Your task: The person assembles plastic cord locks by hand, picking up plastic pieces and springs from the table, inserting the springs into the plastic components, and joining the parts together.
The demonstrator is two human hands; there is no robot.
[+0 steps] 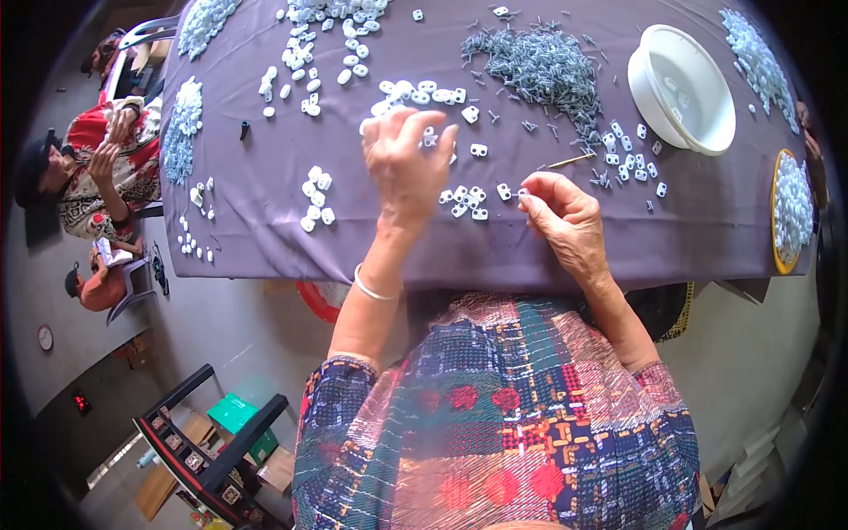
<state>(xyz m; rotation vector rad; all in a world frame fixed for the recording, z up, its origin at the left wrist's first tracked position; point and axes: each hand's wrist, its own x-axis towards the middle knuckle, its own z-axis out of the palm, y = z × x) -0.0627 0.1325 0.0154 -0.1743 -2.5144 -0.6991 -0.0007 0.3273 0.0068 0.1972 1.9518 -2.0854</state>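
Note:
My right hand (567,219) pinches a small grey screw (516,195) between thumb and fingertips, close to a white two-holed plastic piece (504,191). Just left of it lies a cluster of similar white two-holed pieces (468,201). My left hand (402,168), a little smeared by motion, is raised over the table with thumb and forefinger apart and nothing visible between them. Beyond its fingers lies a row of white oval pieces (422,91); some pieces under the hand are partly hidden. A loose heap of grey screws (541,72) lies farther off to the right.
A white plastic basin (638,84) stands at the far right, near loose two-holed pieces (625,161). A thin yellowish stick (572,161) lies beyond my right hand. Pale pieces fill a yellow-rimmed basket (777,243). White pieces (316,199) lie at left. Other people sit off to the left.

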